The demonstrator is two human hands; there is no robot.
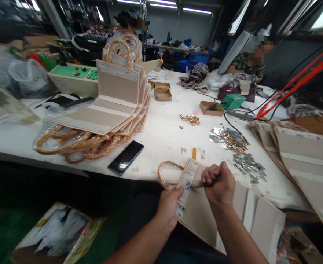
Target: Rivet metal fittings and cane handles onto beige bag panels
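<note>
A flat beige bag panel [202, 209] with a pale strip along its top edge lies tilted over the table's front edge. My left hand [169, 205] grips that top edge, thumb on the inner face. In my right hand [219, 181], closed in a fist, is a hand tool [198, 184] with a pale front part and a darker handle. Its tip meets a small metal plate [188, 186] on the strip; the exact tip shape is unclear. Another metal fitting [181, 208] sits lower along the strip. A tan loop handle [164, 174] extends beyond the edge.
Stacked bag panels stand left [117, 88] and right [301, 154]. A phone [126, 157] lies near the front edge. Metal plates [249, 167], gold-coloured pieces [190, 119], and small cardboard boxes [211, 108] are on the table. Two people sit across it. A waste box [90, 238] stands lower left.
</note>
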